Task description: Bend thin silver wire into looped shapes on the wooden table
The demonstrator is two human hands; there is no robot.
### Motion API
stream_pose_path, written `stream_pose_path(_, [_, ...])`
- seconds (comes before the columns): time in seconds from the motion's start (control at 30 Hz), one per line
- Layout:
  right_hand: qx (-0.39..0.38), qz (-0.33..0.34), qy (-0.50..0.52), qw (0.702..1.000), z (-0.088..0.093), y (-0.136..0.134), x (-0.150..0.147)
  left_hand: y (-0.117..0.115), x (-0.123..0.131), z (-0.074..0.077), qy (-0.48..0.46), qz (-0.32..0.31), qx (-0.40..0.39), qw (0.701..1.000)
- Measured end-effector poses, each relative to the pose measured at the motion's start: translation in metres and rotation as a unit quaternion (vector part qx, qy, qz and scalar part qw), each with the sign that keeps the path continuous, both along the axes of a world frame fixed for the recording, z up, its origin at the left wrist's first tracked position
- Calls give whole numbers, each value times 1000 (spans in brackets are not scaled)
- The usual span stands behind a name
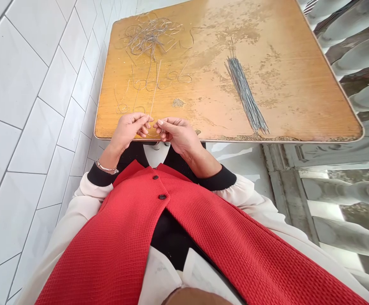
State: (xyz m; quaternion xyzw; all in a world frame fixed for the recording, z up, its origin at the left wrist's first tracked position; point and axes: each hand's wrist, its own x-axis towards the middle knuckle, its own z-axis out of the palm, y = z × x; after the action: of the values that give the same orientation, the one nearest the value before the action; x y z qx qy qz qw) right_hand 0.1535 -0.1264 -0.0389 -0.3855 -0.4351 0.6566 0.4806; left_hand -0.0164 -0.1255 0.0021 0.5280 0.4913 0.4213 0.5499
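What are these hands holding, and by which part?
A thin silver wire, pinched near its lower end by the left hand's fingers; the right hand's contact is unclear.

A small workroom: white wall tiles [28, 106], worn table [283, 84], louvred window [356, 55].

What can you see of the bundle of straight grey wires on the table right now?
The bundle of straight grey wires is many thin, dull metal-looking strands lying side by side. It lies diagonally on the right part of the worn orange wooden tabletop, with its lower end close to the near edge. The strands fan out slightly at both ends, and a few stick out at the far end. No tie is visible. Only the tabletop touches it; the left hand and right hand are away to its left.
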Motion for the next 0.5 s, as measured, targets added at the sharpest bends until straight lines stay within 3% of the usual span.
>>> stream_pose_path(0.5, [4, -29, -20, 999, 2, 1, -2, -8, 0, -5, 69, 2, -2, 998])
